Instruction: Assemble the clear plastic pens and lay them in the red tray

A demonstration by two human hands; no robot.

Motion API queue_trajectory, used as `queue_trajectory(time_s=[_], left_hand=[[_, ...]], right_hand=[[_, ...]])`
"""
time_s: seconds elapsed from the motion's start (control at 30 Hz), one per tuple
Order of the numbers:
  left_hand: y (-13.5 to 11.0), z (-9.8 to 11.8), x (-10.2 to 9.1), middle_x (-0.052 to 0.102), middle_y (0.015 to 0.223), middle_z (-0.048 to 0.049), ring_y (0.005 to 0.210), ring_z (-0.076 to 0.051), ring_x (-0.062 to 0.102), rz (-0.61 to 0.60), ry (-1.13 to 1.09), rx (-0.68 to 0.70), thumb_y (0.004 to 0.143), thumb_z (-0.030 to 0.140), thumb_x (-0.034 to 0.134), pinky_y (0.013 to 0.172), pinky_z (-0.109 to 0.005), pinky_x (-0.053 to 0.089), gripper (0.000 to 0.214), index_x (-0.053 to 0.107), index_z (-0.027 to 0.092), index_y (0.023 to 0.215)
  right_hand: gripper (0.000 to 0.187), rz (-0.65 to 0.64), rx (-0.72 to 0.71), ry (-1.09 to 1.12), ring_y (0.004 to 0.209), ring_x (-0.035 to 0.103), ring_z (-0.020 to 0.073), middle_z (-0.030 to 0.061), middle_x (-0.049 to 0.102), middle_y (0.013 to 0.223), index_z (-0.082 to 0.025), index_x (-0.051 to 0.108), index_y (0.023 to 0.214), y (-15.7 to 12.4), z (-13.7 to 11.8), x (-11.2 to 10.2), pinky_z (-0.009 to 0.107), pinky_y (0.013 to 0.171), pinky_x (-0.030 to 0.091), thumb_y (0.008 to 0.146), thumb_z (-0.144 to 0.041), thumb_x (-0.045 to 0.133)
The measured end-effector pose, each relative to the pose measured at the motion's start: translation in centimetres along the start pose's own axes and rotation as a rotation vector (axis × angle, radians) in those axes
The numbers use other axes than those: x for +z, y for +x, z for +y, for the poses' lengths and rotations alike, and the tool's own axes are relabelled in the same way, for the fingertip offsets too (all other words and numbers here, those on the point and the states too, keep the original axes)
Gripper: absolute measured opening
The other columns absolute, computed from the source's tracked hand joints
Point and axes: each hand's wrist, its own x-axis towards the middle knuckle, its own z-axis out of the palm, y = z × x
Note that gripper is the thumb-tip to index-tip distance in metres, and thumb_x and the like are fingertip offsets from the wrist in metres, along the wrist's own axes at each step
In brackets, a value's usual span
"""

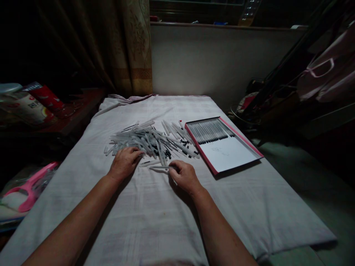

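A loose heap of clear pen barrels [151, 138], thin refills and small black pen parts [168, 153] lies on the cloth-covered table. At the near left edge of this heap is my left hand [126, 160], its fingers curled together; whatever they grip is hidden. My right hand [184, 175] pinches a thin pen refill [159, 167], which points left just in front of the heap. Close by on the cloth lies a single clear barrel [150, 163]. To the right, a shallow box [203, 157] with red sides holds a row of assembled black-ended pens [212, 131] along its far part.
The table wears a pale checked cloth [155, 221]. On the left stand a side table with jars [30, 107] and a red container [48, 98], and lower down some pink-handled scissors [30, 188]. A curtain [130, 48] and a wall [199, 59] close off the far side.
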Motion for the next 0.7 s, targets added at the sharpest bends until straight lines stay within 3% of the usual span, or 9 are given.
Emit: queue_trajectory(time_s=[0.13,0.3,0.43,0.57,0.7], left_hand=[[0.7,-0.3,0.7,0.071,0.108,-0.0112,0.099,-0.03,0.063,0.001,0.051,-0.001,0.09,0.029,0.054,0.085,-0.044,0.047,0.025,0.072,0.024,0.107],[0.2,-0.3,-0.1,0.071,0.109,-0.0127,0.102,-0.03,0.062,0.018,-0.007,-0.019,0.089,0.031,0.054,0.091,-0.046,0.046,0.021,0.069,0.021,0.099],[-1.9,1.2,-0.6,0.072,0.113,-0.0128,0.109,-0.03,0.062,0.124,-0.197,-0.055,0.094,0.037,0.048,0.099,-0.048,0.043,0.027,0.066,0.019,0.103],[-4.5,3.8,0.3,0.074,0.099,-0.0081,0.09,-0.023,0.068,0.088,-0.593,-0.344,0.092,0.046,0.053,0.087,-0.037,0.052,0.03,0.064,0.021,0.105],[-5.5,5.3,1.0,0.073,0.094,-0.0073,0.079,-0.019,0.068,0.102,-1.021,-0.603,0.083,0.059,0.064,0.075,-0.031,0.054,0.047,0.066,0.018,0.107]], right_hand=[[0.024,-0.074,0.012,-0.056,0.085,0.071,0.022,0.0069,0.078,0.093,-0.021,0.078,0.096,-0.1,-0.1,-0.1,0.03,0.078,0.051,0.08,-0.017,0.061],[0.023,-0.152,0.03,-0.098,0.092,0.072,0.022,0.0073,0.079,0.1,-0.023,0.079,0.101,-0.1,-0.3,-0.3,0.03,0.083,0.051,0.084,-0.025,0.064],[0.02,-0.062,0.016,0.044,0.085,0.072,0.02,0.0073,0.079,0.092,-0.021,0.08,0.094,0.0,-0.3,-0.2,0.028,0.08,0.052,0.084,-0.025,0.063],[0.02,0.075,-0.02,0.315,0.077,0.073,0.0201,0.0082,0.079,0.085,-0.017,0.08,0.088,-0.1,-0.4,0.2,0.028,0.074,0.055,0.083,-0.026,0.063],[0.017,0.077,-0.046,0.396,0.074,0.073,0.02,0.0075,0.079,0.082,-0.019,0.08,0.084,-0.3,-0.5,0.3,0.029,0.072,0.057,0.08,-0.025,0.065]])
